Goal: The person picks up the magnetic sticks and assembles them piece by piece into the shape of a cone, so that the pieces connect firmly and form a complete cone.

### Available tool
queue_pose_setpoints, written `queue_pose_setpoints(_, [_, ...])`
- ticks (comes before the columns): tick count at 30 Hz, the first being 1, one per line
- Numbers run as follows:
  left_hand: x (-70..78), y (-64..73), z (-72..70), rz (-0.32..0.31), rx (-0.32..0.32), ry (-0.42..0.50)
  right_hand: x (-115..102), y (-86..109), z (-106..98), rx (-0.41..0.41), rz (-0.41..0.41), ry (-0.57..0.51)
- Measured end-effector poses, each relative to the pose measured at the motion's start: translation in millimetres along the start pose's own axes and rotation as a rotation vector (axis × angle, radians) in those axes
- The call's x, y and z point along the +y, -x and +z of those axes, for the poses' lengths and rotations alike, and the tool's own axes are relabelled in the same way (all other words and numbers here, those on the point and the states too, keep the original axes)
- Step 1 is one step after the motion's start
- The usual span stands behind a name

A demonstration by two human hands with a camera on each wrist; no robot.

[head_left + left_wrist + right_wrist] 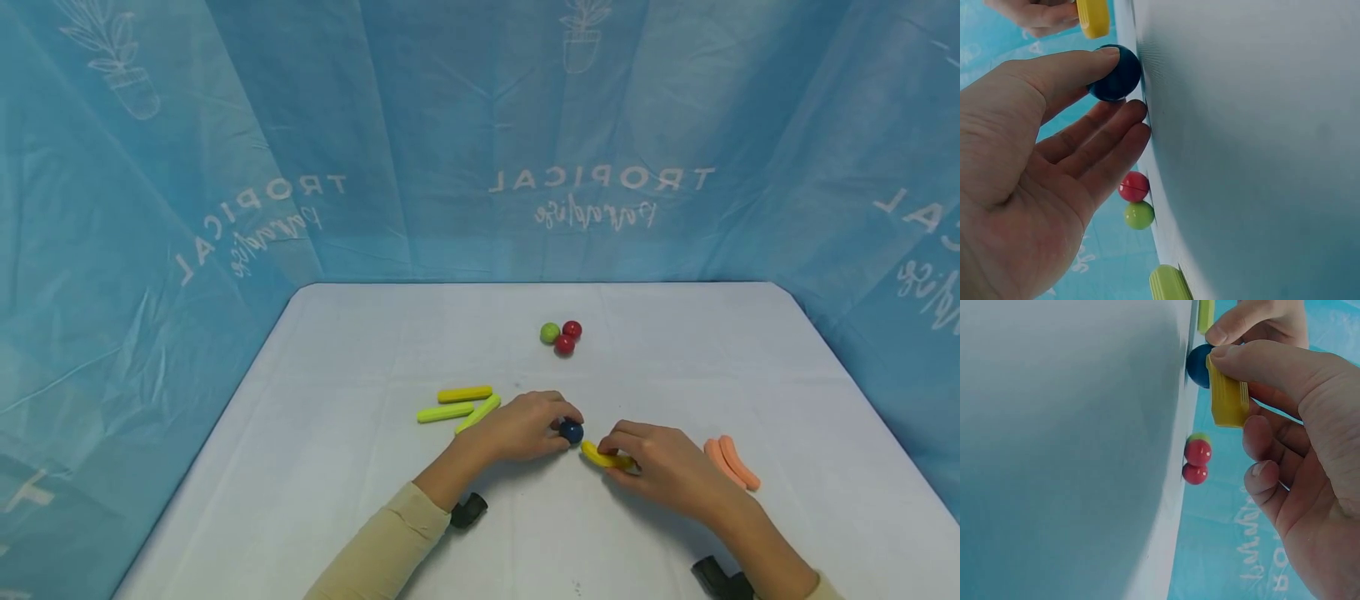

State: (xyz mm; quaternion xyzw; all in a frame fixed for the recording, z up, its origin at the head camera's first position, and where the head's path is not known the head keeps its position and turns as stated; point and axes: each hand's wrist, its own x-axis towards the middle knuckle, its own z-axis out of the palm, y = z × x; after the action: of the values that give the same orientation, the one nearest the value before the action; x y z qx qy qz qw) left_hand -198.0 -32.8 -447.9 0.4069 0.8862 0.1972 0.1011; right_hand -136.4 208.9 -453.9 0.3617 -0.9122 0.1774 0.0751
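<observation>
My left hand [525,427] pinches a glossy dark blue ball [572,432] between thumb and fingers, low over the white cloth. In the left wrist view the thumb lies on the near side of the ball [1117,76], and the other fingers spread below it. My right hand [663,468] grips a short, curved yellow stick [597,455] by its right part. Ridges run along this stick [1229,400] in the right wrist view, where the thumb presses its upper end. The stick's left tip is close beside the ball.
Yellow [465,394] and yellow-green sticks [446,412] lie left of my left hand. A green ball [550,333] and two red balls [564,344] sit together farther back. Two curved orange sticks [738,463] lie right of my right hand. A blue printed curtain [450,225] surrounds the table.
</observation>
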Motion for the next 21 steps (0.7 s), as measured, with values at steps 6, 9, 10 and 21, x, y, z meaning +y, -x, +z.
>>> queue_pose_setpoints(6, [1.1, -0.5, 1.2, 0.010, -0.018, 0.021, -3.1, -1.6, 1.7, -0.008, 0.002, 0.008])
queue_pose_setpoints(9, [1.9, -0.9, 1.4, 0.019, -0.020, 0.027, -4.5, -2.4, 2.4, -0.016, 0.017, 0.009])
queue_pose_setpoints(10, [2.3, -0.8, 1.2, 0.020, -0.019, 0.024, -4.8, -2.6, 2.7, -0.024, 0.027, 0.010])
queue_pose_setpoints(21, [0.7, -0.6, 1.8, 0.032, -0.024, 0.063, -7.0, -5.1, 3.3, -0.158, 0.143, 0.057])
